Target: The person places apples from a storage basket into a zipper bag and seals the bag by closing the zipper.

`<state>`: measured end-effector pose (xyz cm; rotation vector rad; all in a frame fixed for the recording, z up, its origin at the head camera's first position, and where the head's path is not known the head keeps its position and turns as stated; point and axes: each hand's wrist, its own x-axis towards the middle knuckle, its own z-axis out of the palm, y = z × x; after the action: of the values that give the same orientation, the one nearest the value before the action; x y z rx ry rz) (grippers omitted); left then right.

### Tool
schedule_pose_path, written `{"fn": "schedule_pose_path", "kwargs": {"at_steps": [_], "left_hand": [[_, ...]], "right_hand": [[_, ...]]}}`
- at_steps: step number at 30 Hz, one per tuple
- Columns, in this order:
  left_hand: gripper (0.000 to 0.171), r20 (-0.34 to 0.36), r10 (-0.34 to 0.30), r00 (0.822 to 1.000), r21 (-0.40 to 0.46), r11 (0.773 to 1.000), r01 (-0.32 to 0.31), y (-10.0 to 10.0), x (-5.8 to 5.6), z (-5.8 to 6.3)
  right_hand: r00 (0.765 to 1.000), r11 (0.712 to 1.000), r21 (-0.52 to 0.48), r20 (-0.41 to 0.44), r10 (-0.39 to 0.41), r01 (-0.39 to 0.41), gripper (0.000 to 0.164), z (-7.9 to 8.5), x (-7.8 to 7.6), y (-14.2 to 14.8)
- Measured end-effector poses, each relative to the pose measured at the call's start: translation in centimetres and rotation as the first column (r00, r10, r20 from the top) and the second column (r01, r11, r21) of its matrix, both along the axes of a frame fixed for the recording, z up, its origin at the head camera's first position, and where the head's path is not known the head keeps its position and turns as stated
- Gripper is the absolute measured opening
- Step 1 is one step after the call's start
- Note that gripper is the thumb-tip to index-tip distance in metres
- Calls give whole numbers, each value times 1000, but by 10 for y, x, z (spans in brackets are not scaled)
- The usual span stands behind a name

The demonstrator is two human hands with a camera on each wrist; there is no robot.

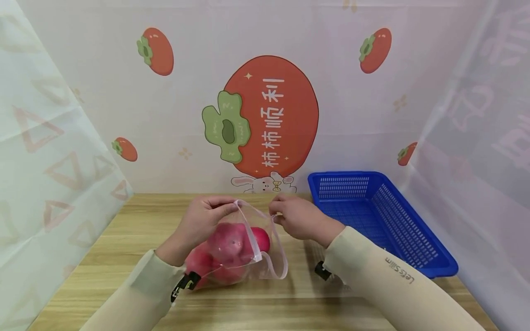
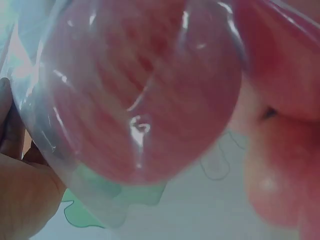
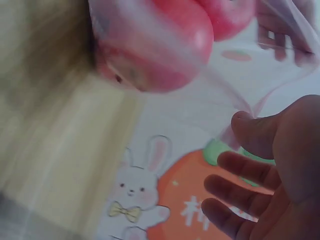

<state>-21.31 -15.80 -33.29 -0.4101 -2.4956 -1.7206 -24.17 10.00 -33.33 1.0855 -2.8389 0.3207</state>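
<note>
A clear plastic bag (image 1: pixel 251 236) with a pink-edged mouth sits on the table, its opening facing right. Several red apples (image 1: pixel 227 243) fill it, and one striped apple (image 2: pixel 140 95) looms large in the left wrist view. My left hand (image 1: pixel 203 219) pinches the mouth's upper edge on the left, thumb against index finger. On the opposite side, my right hand (image 1: pixel 301 218) pinches the edge between thumb and forefinger. The right wrist view shows that hand's other fingers (image 3: pixel 237 195) loosely spread below the pinch. Between the two hands the bag's mouth gapes.
A blue plastic basket (image 1: pixel 422 220) with slotted walls stands at the right, partly behind my right forearm. The wooden table (image 1: pixel 112 271) runs up to a white backdrop (image 1: pixel 186 101) printed with persimmons and a rabbit. Similar printed sheets hang on both sides.
</note>
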Motion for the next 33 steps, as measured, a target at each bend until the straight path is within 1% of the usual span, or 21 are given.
{"fn": "schedule_pose_path", "kwargs": {"at_steps": [3, 6, 9, 11, 12, 13, 14, 15, 16, 18, 20, 21, 23, 24, 26, 27, 28, 29, 31, 32, 33], "left_hand": [[23, -19, -5, 1000, 27, 1000, 6, -5, -1, 1], [28, -34, 0, 999, 44, 999, 2, -11, 0, 1], [35, -59, -5, 998, 34, 999, 7, -17, 7, 1], [37, -121, 19, 992, -21, 1000, -22, -19, 17, 0], [36, -181, 28, 983, -56, 998, -39, -20, 24, 0], [34, -252, 25, 967, -83, 995, -48, -19, 32, -1], [32, -332, 20, 943, -114, 992, -62, -19, 40, -2], [30, -420, 8, 907, -147, 986, -76, -18, 49, -3], [28, -508, -9, 861, -177, 980, -95, -16, 57, -5], [28, -658, -59, 751, -231, 965, -126, -11, 69, -9], [36, -751, -92, 654, -274, 944, -182, -6, 77, -14], [41, -786, -96, 611, -284, 934, -218, -3, 79, -16], [46, -823, -100, 560, -298, 914, -275, 3, 81, -20], [42, -830, -99, 548, -303, 907, -294, 6, 81, -22], [27, -839, -97, 535, -300, 903, -307, 11, 80, -25], [20, -839, -93, 535, -297, 903, -309, 13, 79, -26], [14, -835, -84, 544, -292, 905, -308, 15, 79, -27], [14, -828, -68, 557, -281, 909, -307, 15, 78, -28], [20, -806, -13, 592, -236, 924, -302, 13, 78, -28], [21, -789, 20, 614, -208, 932, -297, 11, 78, -26], [20, -762, 57, 645, -181, 938, -297, 8, 78, -25]], "right_hand": [[1000, 999, -37, -24, -3, 3, 3, 11, 4, 7], [1000, 995, -100, -8, -23, 22, 4, 21, 9, 11], [999, 989, -143, 18, -46, 48, 10, 28, 13, 13], [998, 987, -152, 30, -54, 58, 13, 31, 15, 14], [998, 986, -157, 34, -58, 63, 13, 32, 16, 14], [997, 984, -163, 36, -63, 68, 14, 33, 17, 15], [997, 983, -170, 37, -67, 72, 13, 34, 18, 16], [997, 980, -181, 38, -70, 76, 12, 34, 18, 17], [997, 978, -193, 38, -73, 79, 12, 35, 19, 18], [996, 973, -216, 33, -81, 86, 9, 35, 19, 20], [996, 968, -235, 20, -85, 87, 8, 35, 19, 22], [996, 966, -243, 14, -85, 86, 7, 35, 20, 22], [997, 962, -260, 6, -82, 81, 6, 36, 20, 23], [997, 961, -266, 5, -81, 79, 7, 36, 21, 23], [997, 958, -276, 12, -81, 82, 7, 36, 22, 23], [996, 956, -280, 19, -82, 84, 6, 36, 23, 24], [996, 955, -283, 26, -83, 87, 6, 36, 24, 24], [996, 953, -288, 37, -87, 94, 5, 36, 25, 25], [993, 945, -306, 55, -100, 113, 5, 35, 26, 26], [992, 940, -319, 60, -110, 123, 4, 35, 26, 27], [991, 933, -334, 64, -120, 134, 5, 35, 27, 29]]}}
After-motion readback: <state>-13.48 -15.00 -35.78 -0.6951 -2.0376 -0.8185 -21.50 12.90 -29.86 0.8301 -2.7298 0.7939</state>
